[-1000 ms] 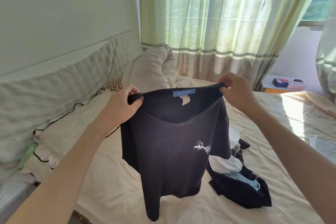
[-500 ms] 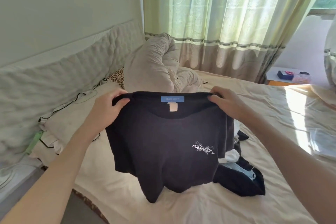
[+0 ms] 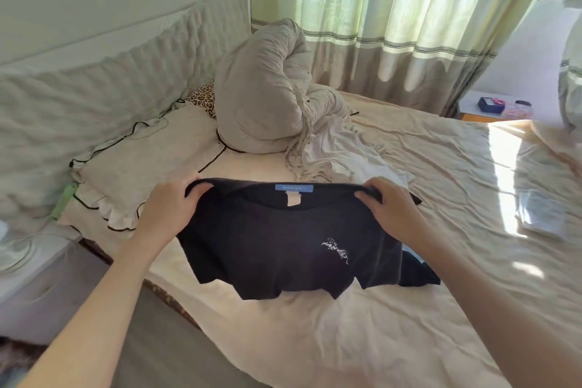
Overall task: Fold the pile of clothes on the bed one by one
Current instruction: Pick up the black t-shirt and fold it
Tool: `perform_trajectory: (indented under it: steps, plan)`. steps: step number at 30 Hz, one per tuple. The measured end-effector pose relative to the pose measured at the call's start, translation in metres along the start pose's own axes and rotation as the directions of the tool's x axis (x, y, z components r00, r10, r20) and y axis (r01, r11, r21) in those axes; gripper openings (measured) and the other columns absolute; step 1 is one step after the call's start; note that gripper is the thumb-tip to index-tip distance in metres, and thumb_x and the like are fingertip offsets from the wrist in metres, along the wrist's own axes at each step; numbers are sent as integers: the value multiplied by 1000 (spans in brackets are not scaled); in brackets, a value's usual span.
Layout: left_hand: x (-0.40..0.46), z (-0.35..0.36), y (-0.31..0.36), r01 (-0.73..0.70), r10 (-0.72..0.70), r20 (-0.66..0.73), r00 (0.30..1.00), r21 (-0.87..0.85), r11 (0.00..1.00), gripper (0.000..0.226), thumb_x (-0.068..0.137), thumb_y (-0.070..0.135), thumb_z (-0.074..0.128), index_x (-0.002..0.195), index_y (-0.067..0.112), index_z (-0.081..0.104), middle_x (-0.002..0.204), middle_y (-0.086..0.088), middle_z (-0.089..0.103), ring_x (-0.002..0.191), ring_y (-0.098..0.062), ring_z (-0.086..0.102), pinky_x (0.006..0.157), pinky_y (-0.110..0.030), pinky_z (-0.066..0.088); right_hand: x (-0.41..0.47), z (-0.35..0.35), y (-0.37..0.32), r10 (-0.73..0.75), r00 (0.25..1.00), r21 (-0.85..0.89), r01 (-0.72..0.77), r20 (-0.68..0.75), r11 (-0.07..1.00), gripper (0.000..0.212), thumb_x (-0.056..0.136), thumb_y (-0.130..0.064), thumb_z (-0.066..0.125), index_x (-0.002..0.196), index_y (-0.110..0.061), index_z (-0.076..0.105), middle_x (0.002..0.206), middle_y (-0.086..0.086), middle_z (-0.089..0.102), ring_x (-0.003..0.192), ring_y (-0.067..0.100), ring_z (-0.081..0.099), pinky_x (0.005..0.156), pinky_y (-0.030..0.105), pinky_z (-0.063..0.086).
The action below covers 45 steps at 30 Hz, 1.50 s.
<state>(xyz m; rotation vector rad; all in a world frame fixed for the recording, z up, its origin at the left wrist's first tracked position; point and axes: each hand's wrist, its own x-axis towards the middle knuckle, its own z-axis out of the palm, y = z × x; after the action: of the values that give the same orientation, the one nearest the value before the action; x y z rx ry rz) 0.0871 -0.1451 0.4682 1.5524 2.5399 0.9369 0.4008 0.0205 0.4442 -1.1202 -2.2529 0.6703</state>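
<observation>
Head camera, looking down over a bed (image 3: 409,167) covered in a wrinkled cream sheet. Two bare arms reach forward and hold up a black T-shirt (image 3: 283,246) by its shoulders. The left hand (image 3: 170,208) pinches the left shoulder seam with curled fingers, and the right hand (image 3: 390,211) pinches the right shoulder seam the same way. The shirt is stretched wide between them, with its lower part sagging toward the sheet. A blue label (image 3: 293,188) shows inside the collar, and a small white print (image 3: 336,249) sits on the chest. A dark garment (image 3: 417,272) peeks out from behind the shirt's right edge, lying on the bed. Farther back lie a rolled grey duvet (image 3: 267,98), a frilled pillow (image 3: 141,157) on the left, and green striped curtains (image 3: 393,9) by the window.
</observation>
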Motion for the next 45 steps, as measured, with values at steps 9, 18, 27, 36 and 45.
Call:
perform_trajectory:
  steps: [9,18,27,36,45]
  plan:
    - [-108,-54,6,-16,10,-87,996,-77,997,33,88,47,54,75,18,65,65,5,59,66,-15,55,56,-28,35,-102,-17,-52,135,984,110,-122,-115,986,30,90,-33,61,69,-12,58,62,0,54,62,14,50,59,24,34]
    - [-163,-121,43,-188,128,-357,925,-138,972,30,94,29,53,88,3,65,81,-15,65,80,-32,57,70,-33,34,-166,-85,-113,87,919,22,-85,-384,996,38,74,-49,71,63,-19,52,61,-8,54,61,2,48,59,23,36]
    - [-185,-128,13,-89,66,-266,962,-74,993,35,80,58,58,64,27,59,64,0,62,72,-26,56,65,-36,40,-180,-90,-121,7,949,-179,-66,-315,982,57,68,-63,65,47,-18,37,48,-3,45,54,13,45,56,32,35]
    - [-141,-59,-32,35,-28,80,996,-92,995,19,87,36,61,92,19,70,85,0,67,90,-23,59,77,-37,44,-118,-25,-51,142,982,-222,-167,-125,961,54,72,-62,65,54,-13,48,53,1,52,59,17,52,52,29,32]
    - [-6,94,-121,244,-236,135,962,-47,969,34,88,48,56,102,19,69,103,-2,68,97,-22,59,78,-32,43,56,112,66,236,964,-222,-205,121,953,51,73,-67,61,55,-21,48,57,-1,54,61,16,53,53,30,33]
